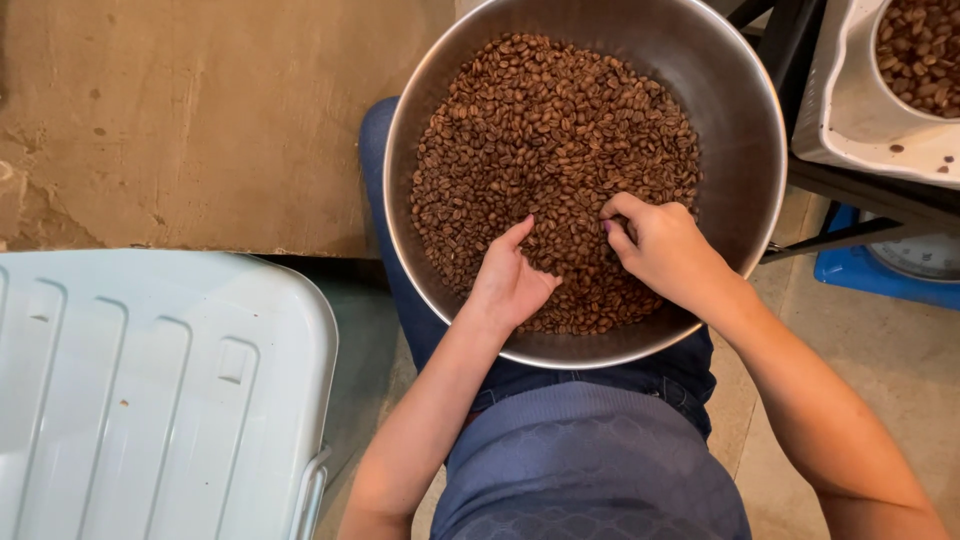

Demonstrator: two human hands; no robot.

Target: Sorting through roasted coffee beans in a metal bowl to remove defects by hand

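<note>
Head view, looking straight down. Wide round stainless-steel bowl (745,120) resting on the lap, over blue jeans (400,300), holding a deep layer of roasted brown coffee beans (540,130) heaped toward the near side. Left hand (510,280) lying on the beans near the bowl's near rim, fingers together and extended, loosely cupped against the heap, nothing pinched in the grip. Right hand (665,245) just beside it, knuckles up, fingers curled down into the beans; grip bent inward at the tips, whether pinching a bean cannot be told. To the left, pale blue ribbed plastic lid (150,390) on the concrete floor (200,120). At upper right, white tray (850,110) with a second batch of beans (925,50); below it, a blue scale (880,270).
</note>
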